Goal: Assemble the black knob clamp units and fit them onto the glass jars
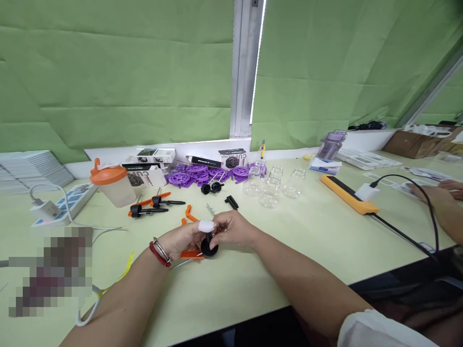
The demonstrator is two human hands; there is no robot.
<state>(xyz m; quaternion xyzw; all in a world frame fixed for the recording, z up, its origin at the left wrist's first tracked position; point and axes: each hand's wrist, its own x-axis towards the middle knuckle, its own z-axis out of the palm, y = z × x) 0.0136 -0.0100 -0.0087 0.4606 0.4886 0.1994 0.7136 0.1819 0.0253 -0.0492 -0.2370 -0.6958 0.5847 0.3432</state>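
From where I stood, the work looked partway through. The black part (210, 248) was between the two hands just above the tabletop (235, 299), seemingly unfinished. The left hand (185, 237) was closed around its side, a white wrap on one digit; the right hand (233, 228) pinched the part's upper stem, its fingers curled in. An orange strip (191, 254) lay just beside. Further left, two black shafted pieces (152, 207) rested near orange strips, whether joined I couldn't tell. Loose purple pieces (198, 175) and clear jars (269, 193) looked untouched.
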